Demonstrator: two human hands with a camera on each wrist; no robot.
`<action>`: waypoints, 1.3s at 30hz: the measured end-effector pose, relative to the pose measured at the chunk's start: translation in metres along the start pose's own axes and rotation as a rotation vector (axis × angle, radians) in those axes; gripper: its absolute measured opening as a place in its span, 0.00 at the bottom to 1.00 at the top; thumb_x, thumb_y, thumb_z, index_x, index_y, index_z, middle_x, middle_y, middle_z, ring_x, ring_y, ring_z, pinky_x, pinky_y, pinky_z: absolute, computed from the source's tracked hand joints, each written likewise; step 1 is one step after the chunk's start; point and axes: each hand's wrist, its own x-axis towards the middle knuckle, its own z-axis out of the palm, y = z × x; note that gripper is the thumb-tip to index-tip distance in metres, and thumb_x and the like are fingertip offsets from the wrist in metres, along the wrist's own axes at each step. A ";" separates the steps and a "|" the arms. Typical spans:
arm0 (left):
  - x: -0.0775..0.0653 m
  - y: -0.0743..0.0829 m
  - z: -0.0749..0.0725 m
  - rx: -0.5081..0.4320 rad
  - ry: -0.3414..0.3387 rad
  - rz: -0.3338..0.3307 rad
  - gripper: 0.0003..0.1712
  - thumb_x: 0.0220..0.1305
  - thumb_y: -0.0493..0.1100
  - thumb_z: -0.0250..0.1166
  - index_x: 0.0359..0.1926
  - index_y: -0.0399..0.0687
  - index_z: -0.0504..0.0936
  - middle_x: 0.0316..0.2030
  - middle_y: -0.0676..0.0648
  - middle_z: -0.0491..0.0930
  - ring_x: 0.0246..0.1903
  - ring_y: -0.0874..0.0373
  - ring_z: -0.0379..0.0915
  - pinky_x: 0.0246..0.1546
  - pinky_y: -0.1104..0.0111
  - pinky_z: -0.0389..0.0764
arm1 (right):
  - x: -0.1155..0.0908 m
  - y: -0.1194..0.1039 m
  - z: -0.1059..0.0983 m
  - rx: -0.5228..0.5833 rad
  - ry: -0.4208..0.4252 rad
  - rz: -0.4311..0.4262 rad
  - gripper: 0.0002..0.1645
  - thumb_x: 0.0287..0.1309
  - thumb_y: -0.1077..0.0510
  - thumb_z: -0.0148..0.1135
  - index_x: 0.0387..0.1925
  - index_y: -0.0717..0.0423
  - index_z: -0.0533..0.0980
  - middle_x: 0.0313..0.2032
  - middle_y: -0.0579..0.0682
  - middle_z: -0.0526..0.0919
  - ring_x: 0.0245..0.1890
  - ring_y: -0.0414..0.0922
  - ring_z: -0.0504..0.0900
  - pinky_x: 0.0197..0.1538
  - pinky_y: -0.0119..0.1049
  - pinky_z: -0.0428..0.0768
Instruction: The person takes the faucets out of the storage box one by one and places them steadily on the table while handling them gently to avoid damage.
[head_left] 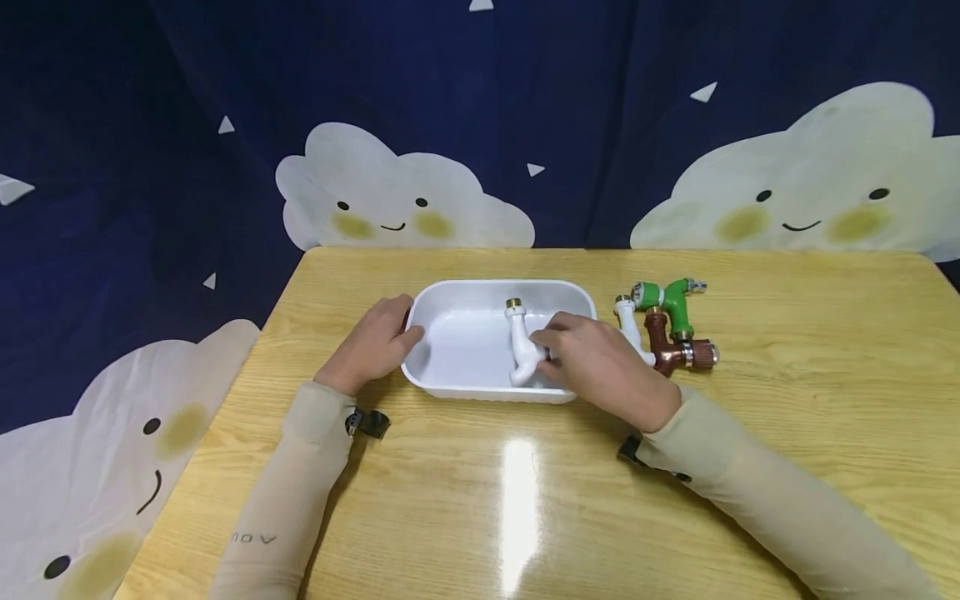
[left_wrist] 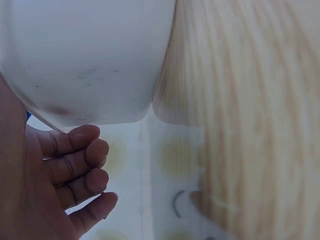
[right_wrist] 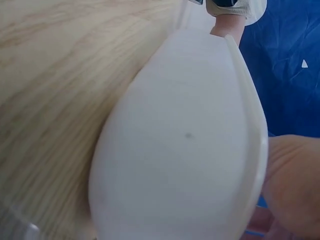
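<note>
A white oblong plastic basin [head_left: 461,346] stands on the wooden table in the head view. At its left end my left hand [head_left: 375,343] holds the rim, thumb over the edge and fingers outside; the left wrist view shows these fingers bent beside the basin wall [left_wrist: 95,60]. Inside the basin's right half is a white faucet [head_left: 522,343] with a brass-coloured threaded end pointing away from me. My right hand [head_left: 600,362] reaches over the right rim and grips this faucet on its right side, covering that part. In the right wrist view the basin's outer wall [right_wrist: 180,135] hides most of the hand.
Right of the basin lie a green faucet [head_left: 677,307], a brown faucet [head_left: 663,348] and another white faucet [head_left: 628,325], close together and partly behind my right hand. A dark blue curtain [head_left: 570,108] with cloud faces hangs behind the table [head_left: 450,500].
</note>
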 end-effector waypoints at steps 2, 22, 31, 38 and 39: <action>0.000 0.000 0.000 -0.002 0.001 -0.001 0.21 0.71 0.49 0.52 0.54 0.39 0.76 0.40 0.41 0.79 0.44 0.47 0.71 0.46 0.55 0.75 | 0.000 0.001 -0.001 0.002 -0.001 0.000 0.16 0.57 0.56 0.75 0.47 0.57 0.87 0.40 0.55 0.88 0.32 0.46 0.84 0.32 0.41 0.85; 0.001 -0.002 0.001 -0.007 0.003 0.007 0.21 0.71 0.49 0.52 0.56 0.39 0.76 0.41 0.40 0.80 0.44 0.47 0.72 0.47 0.54 0.76 | -0.003 0.001 -0.013 0.021 -0.067 0.033 0.21 0.58 0.53 0.76 0.52 0.57 0.86 0.47 0.56 0.88 0.39 0.50 0.88 0.40 0.45 0.87; 0.002 -0.001 0.000 -0.005 0.004 0.010 0.20 0.71 0.49 0.52 0.55 0.40 0.76 0.39 0.41 0.80 0.42 0.48 0.71 0.44 0.56 0.75 | -0.004 0.000 -0.019 0.009 -0.047 0.022 0.22 0.56 0.53 0.77 0.52 0.57 0.86 0.46 0.56 0.88 0.39 0.49 0.88 0.40 0.44 0.87; 0.001 0.000 0.000 -0.005 0.003 0.010 0.21 0.71 0.48 0.52 0.56 0.39 0.77 0.40 0.41 0.80 0.43 0.47 0.71 0.46 0.55 0.75 | -0.005 -0.001 -0.024 0.002 -0.053 0.044 0.23 0.56 0.53 0.77 0.53 0.57 0.86 0.48 0.56 0.88 0.40 0.50 0.89 0.40 0.45 0.88; 0.001 0.000 -0.001 -0.005 0.003 0.009 0.21 0.71 0.48 0.52 0.56 0.39 0.77 0.40 0.40 0.81 0.43 0.47 0.71 0.46 0.55 0.75 | -0.005 -0.001 -0.025 -0.001 -0.053 0.045 0.23 0.56 0.53 0.77 0.53 0.57 0.86 0.48 0.57 0.88 0.41 0.51 0.89 0.40 0.45 0.88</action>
